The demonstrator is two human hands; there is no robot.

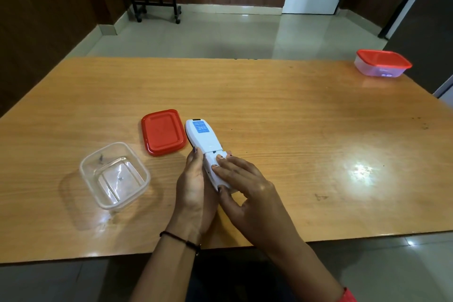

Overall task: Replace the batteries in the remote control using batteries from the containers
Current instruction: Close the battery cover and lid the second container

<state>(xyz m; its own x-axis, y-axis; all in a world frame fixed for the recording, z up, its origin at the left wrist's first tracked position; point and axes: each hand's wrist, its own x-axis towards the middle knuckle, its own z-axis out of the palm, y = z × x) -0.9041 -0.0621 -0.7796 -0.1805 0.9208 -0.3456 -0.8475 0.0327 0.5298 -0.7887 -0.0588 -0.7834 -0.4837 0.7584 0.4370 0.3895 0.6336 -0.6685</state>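
Observation:
A white remote control (201,138) lies face down near the table's front middle, its blue label facing up. My left hand (193,191) grips its lower half from the left side. My right hand (245,189) lies over the battery cover, with fingertips pressing on it. The cover sits on the remote's back; I cannot see any batteries. An open clear container (84,167) stands to the left, and it looks empty. Its red lid (163,132) lies flat beside the remote.
A second clear container with a red lid (383,62) stands closed at the far right corner of the wooden table (294,130); something small and purple shows inside. Beyond the table are tiled floor, a black wheeled stand (157,0) and wood panelling.

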